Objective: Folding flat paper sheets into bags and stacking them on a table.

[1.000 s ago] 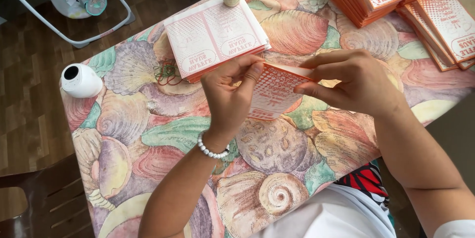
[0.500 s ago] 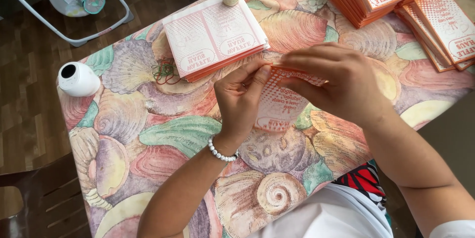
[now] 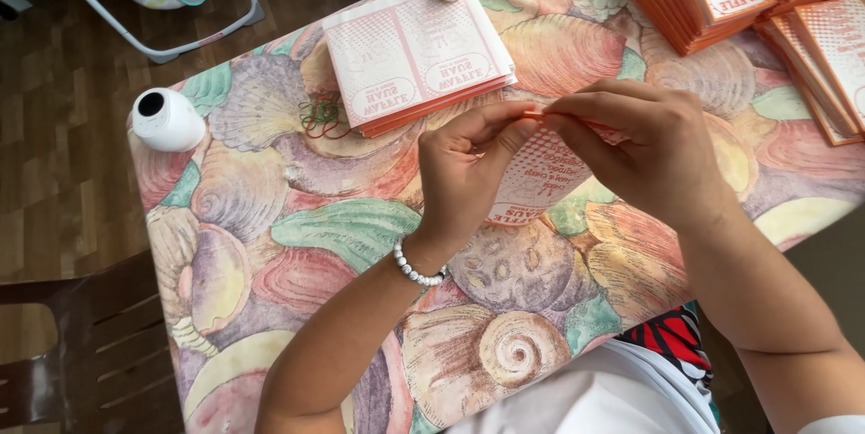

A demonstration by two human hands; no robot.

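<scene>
seashell-print tablecloth; left hand, right hand pinch thin paper sleeve.

Orange-white printed paper sleeve; held above tablecloth, top edge pinched.

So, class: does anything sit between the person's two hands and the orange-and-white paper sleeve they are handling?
Nothing visible does. The left hand and the right hand both pinch the paper sleeve directly at its top edge, above the shell-patterned tablecloth.

Orange-white paper sleeve; pastel seashell-patterned tablecloth
</scene>
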